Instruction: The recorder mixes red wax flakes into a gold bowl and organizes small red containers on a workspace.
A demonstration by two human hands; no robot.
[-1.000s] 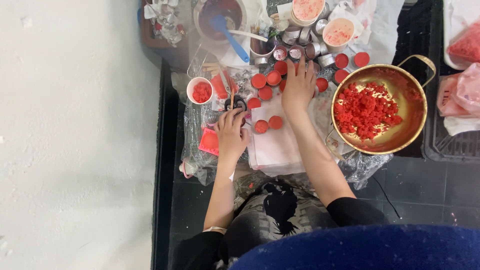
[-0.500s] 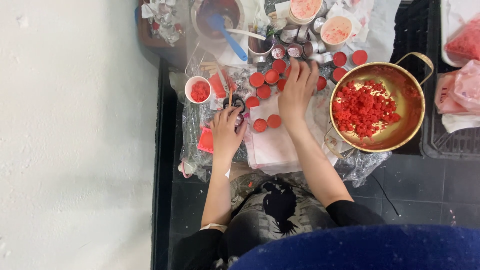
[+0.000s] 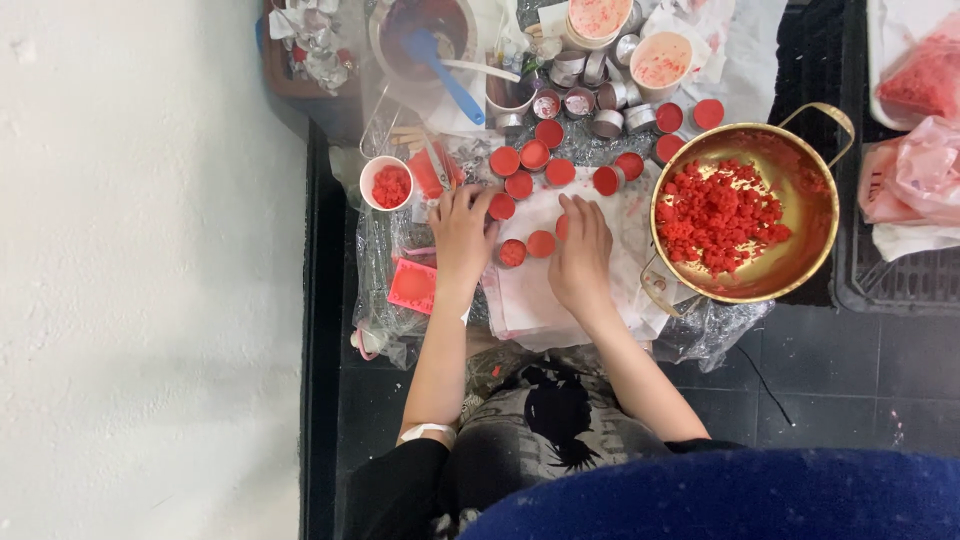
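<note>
At the bottom of the frame a blue garment edge (image 3: 740, 495) is seen. Above it, at centre, the left hand (image 3: 462, 232) is laid with fingers spread beside a red-filled round tin (image 3: 501, 207). The right hand (image 3: 582, 250) is held with fingers close together, touching another filled tin (image 3: 541, 243) on white paper (image 3: 520, 295). Right of centre, a brass pan (image 3: 800, 240) of red chunks is set. Further up, a blue spatula (image 3: 445, 68) is rested in a bowl.

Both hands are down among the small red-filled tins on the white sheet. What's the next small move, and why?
Probably close the right hand on the red tin just left of its fingers: it sits loose beside another tin, apart from the upper cluster, while the left hand rests nearby.
</note>
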